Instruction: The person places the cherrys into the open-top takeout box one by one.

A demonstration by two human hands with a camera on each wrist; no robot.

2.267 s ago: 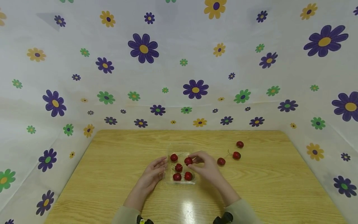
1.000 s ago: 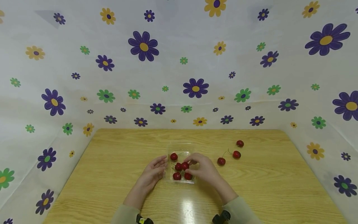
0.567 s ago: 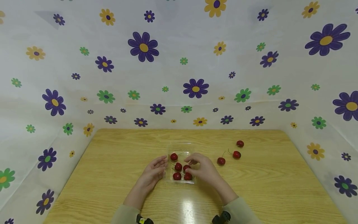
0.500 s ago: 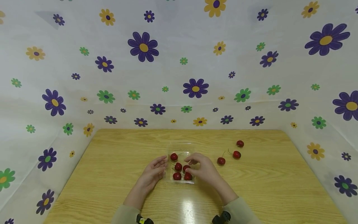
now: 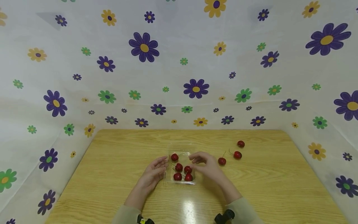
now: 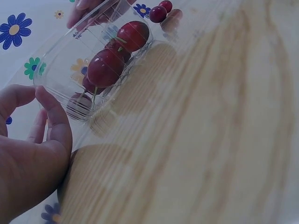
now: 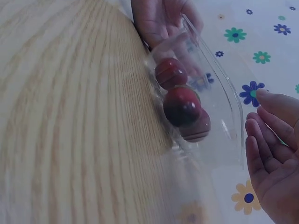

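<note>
A clear plastic container (image 5: 181,182) stands on the table with several red cherries (image 5: 178,167) inside, some with stems. My left hand (image 5: 153,174) rests beside its left wall, fingers extended; in the left wrist view the fingertips (image 6: 43,93) are right at the rim. My right hand (image 5: 208,166) hovers at the container's right side with thumb and fingers apart, nothing between them. Just left of its thumb lies one cherry (image 5: 188,169) in the container. The right wrist view shows the right hand (image 7: 275,149) with relaxed fingers outside the clear wall.
On the wood-grain table (image 5: 126,149), three loose cherries lie right of the container: a near one (image 5: 222,161), a stemmed one (image 5: 237,155) and a far one (image 5: 240,144). A white flower-patterned sheet (image 5: 167,71) rises behind and along both sides.
My right hand has lowered a cherry to the container's right side, let go of it and drawn back slightly up and right. The left hand has stayed by the left wall.
</note>
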